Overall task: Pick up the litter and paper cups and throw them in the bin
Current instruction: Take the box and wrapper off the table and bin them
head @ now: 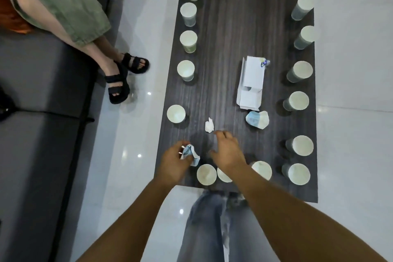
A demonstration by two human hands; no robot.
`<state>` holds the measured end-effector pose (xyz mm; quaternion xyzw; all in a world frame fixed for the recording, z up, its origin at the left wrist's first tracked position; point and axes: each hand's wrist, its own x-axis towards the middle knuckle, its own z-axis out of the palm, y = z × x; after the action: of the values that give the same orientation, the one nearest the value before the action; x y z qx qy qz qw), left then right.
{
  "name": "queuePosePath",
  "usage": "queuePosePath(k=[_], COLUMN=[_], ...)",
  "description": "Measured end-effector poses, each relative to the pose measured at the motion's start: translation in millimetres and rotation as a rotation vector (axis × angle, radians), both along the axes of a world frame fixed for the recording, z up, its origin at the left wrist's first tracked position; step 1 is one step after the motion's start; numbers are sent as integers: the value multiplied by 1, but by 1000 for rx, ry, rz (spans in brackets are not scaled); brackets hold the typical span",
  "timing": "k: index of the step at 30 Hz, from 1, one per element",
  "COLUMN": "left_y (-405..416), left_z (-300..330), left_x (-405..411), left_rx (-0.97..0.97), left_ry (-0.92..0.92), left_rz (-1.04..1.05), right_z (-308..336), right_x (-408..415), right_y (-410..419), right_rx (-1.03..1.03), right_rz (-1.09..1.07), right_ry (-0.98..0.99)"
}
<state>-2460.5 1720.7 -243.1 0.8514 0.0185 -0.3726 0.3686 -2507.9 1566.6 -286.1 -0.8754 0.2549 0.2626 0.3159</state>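
Observation:
My left hand grips a crumpled blue-and-white wrapper at the near left of the dark wooden table. My right hand hovers open over the table, fingers spread, just short of a small white paper scrap. A crushed blue-and-white paper cup lies to the right. Beyond it lies a flattened white box with a small wrapper at its far corner. Several upright paper cups line both long edges, such as one cup on the left and another cup near me.
A seated person's legs in black sandals are beside the table's left edge, on a grey sofa. White glossy floor surrounds the table. No bin is in view.

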Motion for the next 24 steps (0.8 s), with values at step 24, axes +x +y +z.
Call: queuePosePath(k=[24], left_y=[-26], left_z=[-112], left_x=[60], left_rx=[31], left_ry=[-19], left_rz=[-49], right_z=[-128], right_x=[38], right_y=[-8], right_rx=[-67], right_rz=[22], right_ry=[-87])
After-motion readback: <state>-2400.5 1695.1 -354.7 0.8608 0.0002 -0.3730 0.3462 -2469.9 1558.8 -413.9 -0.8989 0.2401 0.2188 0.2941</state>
